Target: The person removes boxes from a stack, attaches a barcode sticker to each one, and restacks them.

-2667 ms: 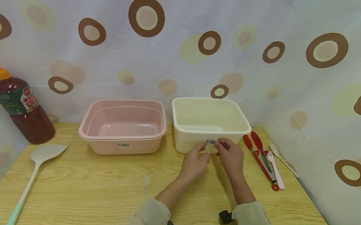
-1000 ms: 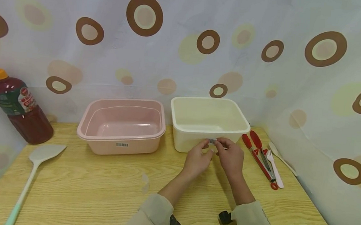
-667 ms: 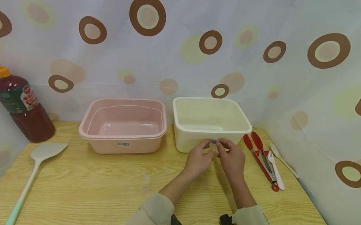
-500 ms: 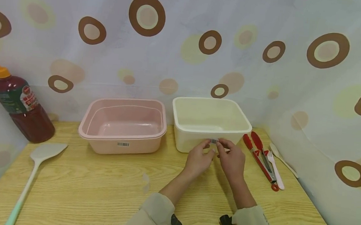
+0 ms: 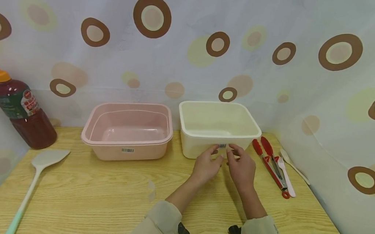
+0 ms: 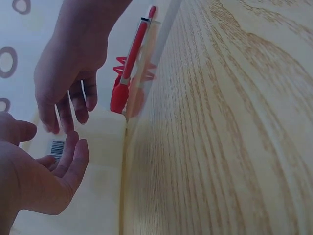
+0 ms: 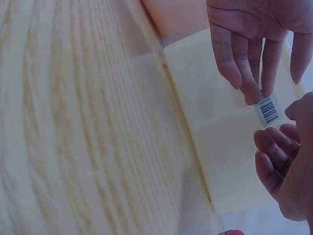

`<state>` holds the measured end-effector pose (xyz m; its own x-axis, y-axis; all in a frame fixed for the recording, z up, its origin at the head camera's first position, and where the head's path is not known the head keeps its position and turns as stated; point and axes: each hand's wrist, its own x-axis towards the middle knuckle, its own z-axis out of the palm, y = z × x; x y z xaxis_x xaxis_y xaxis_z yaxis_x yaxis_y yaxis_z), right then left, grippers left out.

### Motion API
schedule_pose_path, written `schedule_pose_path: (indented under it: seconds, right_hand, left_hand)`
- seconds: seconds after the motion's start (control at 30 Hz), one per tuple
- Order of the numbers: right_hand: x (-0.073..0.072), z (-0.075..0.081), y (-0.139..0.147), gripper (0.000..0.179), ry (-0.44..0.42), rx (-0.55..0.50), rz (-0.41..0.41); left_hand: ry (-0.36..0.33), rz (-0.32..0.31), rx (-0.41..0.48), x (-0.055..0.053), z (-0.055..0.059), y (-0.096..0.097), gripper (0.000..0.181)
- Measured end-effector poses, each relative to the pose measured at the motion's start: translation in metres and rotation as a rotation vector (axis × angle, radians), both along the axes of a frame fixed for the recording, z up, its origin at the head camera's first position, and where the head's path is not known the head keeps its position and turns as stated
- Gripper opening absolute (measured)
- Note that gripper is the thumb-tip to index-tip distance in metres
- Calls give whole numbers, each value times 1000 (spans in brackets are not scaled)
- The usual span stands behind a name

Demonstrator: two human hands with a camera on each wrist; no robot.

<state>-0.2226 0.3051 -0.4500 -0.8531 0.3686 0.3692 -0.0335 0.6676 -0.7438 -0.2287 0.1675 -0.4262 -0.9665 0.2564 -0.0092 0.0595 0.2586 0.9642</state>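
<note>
A small barcode sticker (image 5: pixel 222 146) lies flat on the front wall of the cream bin (image 5: pixel 194 143). My left hand (image 5: pixel 206 166) is at the sticker's left side; in the right wrist view its fingertips touch or nearly touch the barcode's edge (image 7: pixel 268 110). On the other side, my right hand (image 5: pixel 242 169) has its loosely bent fingers just off the sticker, holding nothing. Thumb and fingers of both hands stand apart. To the left sits a pink basin (image 5: pixel 105 148) with a similar barcode sticker (image 5: pixel 128 150) on its front.
Red-tipped tongs (image 5: pixel 271 167), a pink fork (image 5: pixel 286 178) and a pale spoon (image 5: pixel 294 166) lie right of the bin. At the left are a sauce bottle (image 5: pixel 25 115) and a long turner (image 5: pixel 35 175). Patterned curtain (image 5: pixel 178 65) closes the wooden table's (image 5: pixel 101 198) back and sides.
Earlier both hands pinched the sticker by its ends at the bin's front. Now the right fingers have let go and drawn slightly right; the sticker stays on the bin wall.
</note>
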Motion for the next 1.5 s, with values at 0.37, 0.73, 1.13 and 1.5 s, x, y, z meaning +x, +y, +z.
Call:
schedule_pose_path:
  seconds: [0.37, 0.73, 1.13, 1.5]
  right_hand:
    - [-7, 1, -6, 26, -51, -105, 161]
    - [-5, -3, 4, 28, -95, -169, 151]
    - [-4, 0, 7, 32, -88, -285, 195]
    - [1, 0, 8, 36, -130, -261, 219]
  left_hand:
    - [11, 1, -12, -1, 2, -4, 48]
    - [25, -4, -9, -5, -2, -6, 44]
    - [2, -19, 2, -5, -4, -9, 45]
    - [-14, -29, 26, -5, -4, -19, 49]
